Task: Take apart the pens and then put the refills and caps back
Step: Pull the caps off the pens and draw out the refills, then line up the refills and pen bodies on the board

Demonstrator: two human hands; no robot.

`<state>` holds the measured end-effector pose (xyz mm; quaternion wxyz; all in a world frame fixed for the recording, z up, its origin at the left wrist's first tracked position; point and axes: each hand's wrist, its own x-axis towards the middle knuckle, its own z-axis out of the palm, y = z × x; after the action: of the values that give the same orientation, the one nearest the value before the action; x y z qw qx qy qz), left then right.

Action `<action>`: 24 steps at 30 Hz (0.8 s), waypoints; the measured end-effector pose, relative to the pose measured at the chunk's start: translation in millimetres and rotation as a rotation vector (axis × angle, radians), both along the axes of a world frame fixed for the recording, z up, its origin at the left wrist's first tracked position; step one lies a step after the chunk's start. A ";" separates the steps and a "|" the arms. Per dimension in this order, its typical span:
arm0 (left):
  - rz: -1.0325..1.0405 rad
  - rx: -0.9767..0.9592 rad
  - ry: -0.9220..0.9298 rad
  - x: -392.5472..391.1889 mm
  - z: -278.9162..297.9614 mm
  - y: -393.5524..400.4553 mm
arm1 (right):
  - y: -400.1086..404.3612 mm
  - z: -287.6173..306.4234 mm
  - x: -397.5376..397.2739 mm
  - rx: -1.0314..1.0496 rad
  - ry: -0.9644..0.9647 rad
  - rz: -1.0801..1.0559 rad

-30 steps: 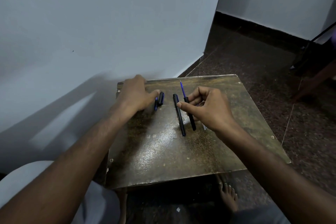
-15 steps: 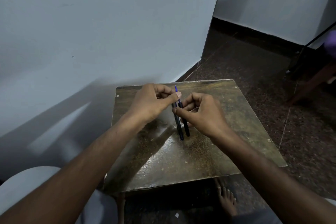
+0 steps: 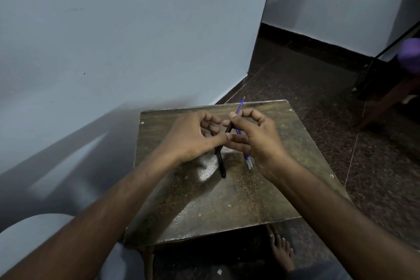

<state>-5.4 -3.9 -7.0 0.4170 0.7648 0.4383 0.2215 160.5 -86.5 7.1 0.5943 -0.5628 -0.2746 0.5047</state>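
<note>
My left hand [image 3: 193,136] and my right hand [image 3: 256,141] meet over the middle of the small brown table [image 3: 204,211]. Together they pinch a black pen barrel [image 3: 228,129], tilted, with a blue refill [image 3: 241,104] sticking up out of its far end. My right fingertips grip near the top of the barrel and my left thumb and forefinger hold it lower down. A second black pen barrel [image 3: 221,166] lies on the table just below the hands. A loose blue refill with a clear end [image 3: 248,161] lies beside my right palm. The caps are hidden.
The table stands against a pale blue wall [image 3: 113,41] on the left. Dark speckled floor [image 3: 318,98] lies to the right, with a wooden furniture leg [image 3: 386,102] at the far right. A bare foot [image 3: 281,250] shows under the table's near edge.
My left hand left the caps at the far left and came across to the barrel. Both hands lifted the barrel with the refill off the table, and the refill now tilts to the right.
</note>
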 end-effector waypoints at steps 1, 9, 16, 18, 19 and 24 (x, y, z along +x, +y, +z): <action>0.006 0.001 0.005 0.8 -0.2 -1.6 | 0.0 1.2 0.4 0.005 0.025 -0.007; -0.009 0.049 0.011 -1.3 4.6 -1.3 | 9.0 12.8 32.5 0.050 0.006 -0.150; 0.072 0.054 0.026 -10.1 5.5 7.8 | 8.7 22.5 108.9 0.021 -0.486 -0.266; 0.083 0.042 0.000 -10.8 6.1 9.6 | 8.0 15.1 122.8 -0.188 -0.970 -0.081; 0.083 0.022 -0.023 -10.6 5.9 9.8 | 7.6 11.7 125.7 -0.281 -1.176 0.023; 0.095 -0.055 -0.081 -8.4 2.9 9.4 | 11.3 1.3 119.4 -0.433 -1.343 0.229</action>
<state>-13.8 5.6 -4.2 0.4443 0.7219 0.4626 0.2599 279.9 -75.2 8.4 0.1151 -0.8250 -0.5321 0.1514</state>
